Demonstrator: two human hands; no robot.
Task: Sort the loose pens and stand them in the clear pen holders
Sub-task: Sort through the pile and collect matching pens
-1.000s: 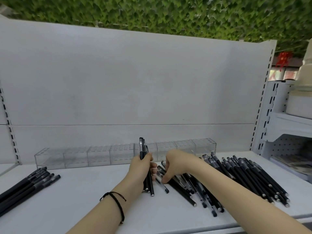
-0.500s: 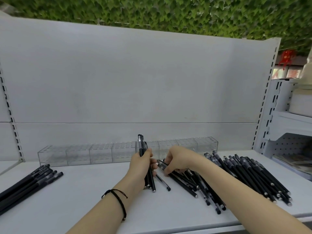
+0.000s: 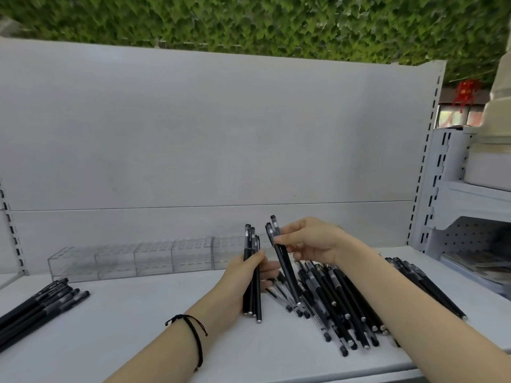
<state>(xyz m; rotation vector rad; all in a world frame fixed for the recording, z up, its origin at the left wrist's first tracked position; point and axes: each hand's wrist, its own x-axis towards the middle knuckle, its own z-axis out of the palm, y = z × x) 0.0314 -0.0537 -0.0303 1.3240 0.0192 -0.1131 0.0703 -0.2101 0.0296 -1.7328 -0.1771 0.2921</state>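
Several pens stand upright as a bundle [image 3: 252,246], gripped in the curled fingers of the left hand [image 3: 243,276] before the clear pen holders [image 3: 132,258]; further right along them, the right hand [image 3: 312,241] pinches two pens [image 3: 287,272], their tops leaning toward that bundle.

Your view is bright and evenly lit, with only faint soft shadows under the pens [image 3: 336,299] on the shelf [image 3: 138,327]. The leafy ceiling [image 3: 249,20] smears with blur (worst toward the corners), and the uprights [image 3: 428,161] bow at the edges.
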